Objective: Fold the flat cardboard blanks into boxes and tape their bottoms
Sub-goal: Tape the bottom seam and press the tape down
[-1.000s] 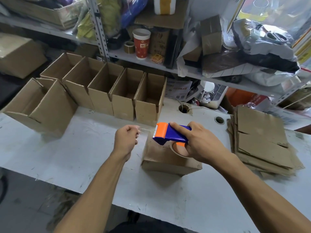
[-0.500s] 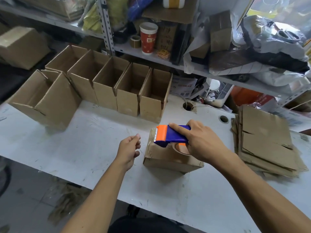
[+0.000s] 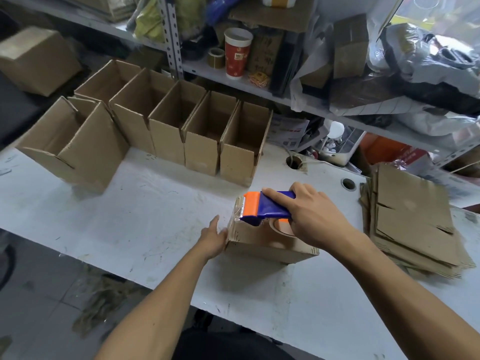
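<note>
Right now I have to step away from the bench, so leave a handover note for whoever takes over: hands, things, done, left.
Right hand grips the tape dispenser, resting on the upturned box at its far-left edge.
Left hand presses flat against that box's left side.
Done: six open boxes stand in a row at the back of the table.
Left: finish taping this bottom, then fold and tape the flat blanks stacked on the right.
</note>
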